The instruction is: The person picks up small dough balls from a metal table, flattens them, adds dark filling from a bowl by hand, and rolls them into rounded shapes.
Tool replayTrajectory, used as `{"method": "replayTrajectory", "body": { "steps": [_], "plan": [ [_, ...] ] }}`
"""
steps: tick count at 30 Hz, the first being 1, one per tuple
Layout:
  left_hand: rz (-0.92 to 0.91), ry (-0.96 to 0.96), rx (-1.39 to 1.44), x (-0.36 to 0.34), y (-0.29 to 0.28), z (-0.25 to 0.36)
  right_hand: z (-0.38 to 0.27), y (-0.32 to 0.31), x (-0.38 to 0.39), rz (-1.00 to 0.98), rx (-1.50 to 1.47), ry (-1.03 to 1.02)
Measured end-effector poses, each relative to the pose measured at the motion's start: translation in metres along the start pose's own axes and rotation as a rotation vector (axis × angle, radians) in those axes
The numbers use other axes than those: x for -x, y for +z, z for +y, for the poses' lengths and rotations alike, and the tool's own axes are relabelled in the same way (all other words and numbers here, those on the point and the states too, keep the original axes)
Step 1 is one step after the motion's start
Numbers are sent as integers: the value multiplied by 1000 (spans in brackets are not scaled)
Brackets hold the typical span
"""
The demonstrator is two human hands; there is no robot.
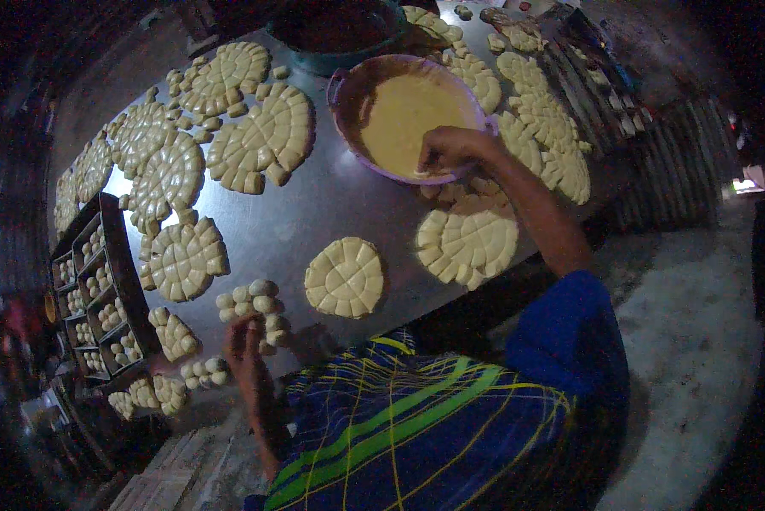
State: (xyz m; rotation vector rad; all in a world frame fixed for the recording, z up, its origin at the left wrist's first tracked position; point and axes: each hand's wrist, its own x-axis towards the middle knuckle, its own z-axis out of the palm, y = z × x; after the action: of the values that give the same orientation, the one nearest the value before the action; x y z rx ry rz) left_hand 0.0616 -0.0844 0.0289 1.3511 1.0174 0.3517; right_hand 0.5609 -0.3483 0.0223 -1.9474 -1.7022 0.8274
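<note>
My right hand (pixel 457 150) is over the near rim of a purple two-handled basin (pixel 340 128). Its fingers are curled closed, with a small pale bit at their tips, too small to name. Thick yellow batter (pixel 408 115) fills much of the basin. My left hand (pixel 245 339) is low at the table's near edge, touching or just beside a cluster of small round dough balls (pixel 255 294). The left fingers look bunched together; whatever they hold is hidden. Between the hands lies a round flat of scored dough (pixel 344 277), cut into a centre and wedges.
Several scored dough rounds (pixel 168 175) cover the metal table's (pixel 289 209) left side, more dough (pixel 540 115) its right. A dark compartmented tray (pixel 118 294) of dough balls stands at left. Behind the basin sits a dark teal tub (pixel 340 60). Concrete floor (pixel 689 341) lies at right.
</note>
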Motion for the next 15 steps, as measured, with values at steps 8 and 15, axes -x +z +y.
{"method": "replayTrajectory", "body": {
  "steps": [8,15],
  "plan": [
    [-65,41,-69,-4,17,15,-35,-28,-12,-205,-29,141],
    [-190,-93,3,-2,29,52,-66,-16,8,33,82,141]
  ]
}}
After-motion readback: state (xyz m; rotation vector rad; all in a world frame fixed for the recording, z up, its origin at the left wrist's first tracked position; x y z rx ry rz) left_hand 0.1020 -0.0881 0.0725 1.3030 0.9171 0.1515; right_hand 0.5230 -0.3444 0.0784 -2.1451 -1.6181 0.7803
